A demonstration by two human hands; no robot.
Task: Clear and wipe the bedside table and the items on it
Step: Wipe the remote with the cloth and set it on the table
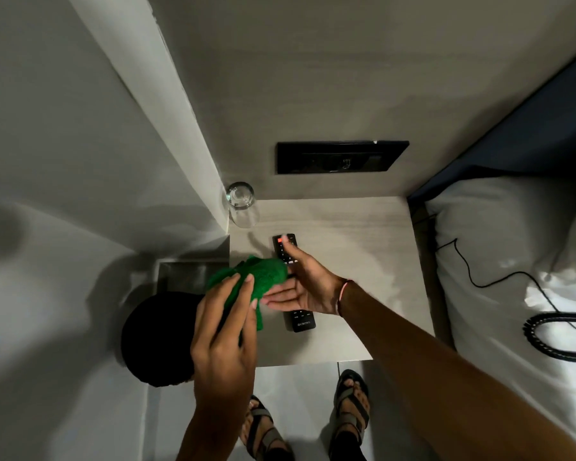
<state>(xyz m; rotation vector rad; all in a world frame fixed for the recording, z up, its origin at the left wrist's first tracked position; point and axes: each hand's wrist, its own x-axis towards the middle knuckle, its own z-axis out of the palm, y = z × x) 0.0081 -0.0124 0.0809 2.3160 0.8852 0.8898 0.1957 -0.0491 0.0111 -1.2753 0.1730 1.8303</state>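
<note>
Below us, the bedside table [353, 227] shows a pale, faintly streaked matte top, square-cornered and tucked into the wall corner beside the bed [512, 261] with its soft white linen. Our left hand [223, 331] is closed on a green cloth [256, 277], a nubbly, bunched wad of towelling pinched between thumb and fingers, one tail hanging down. Our right hand [308, 286] lies over the black remote [291, 277], a long slim slab with small keys and a red button at its far end; the index finger rests along its upper part and the other fingers spread flat toward the cloth, so we cannot tell whether it grips the remote or only steadies it. The remote lies on the table near the middle, its printed lower end showing below the palm. A clear drinking glass [241, 204], smooth and cylindrical, stands at the back left corner. A glossy black switch panel [340, 158] sits on the wall above, and a round black bin [157, 337] is on the floor just left of the table
</note>
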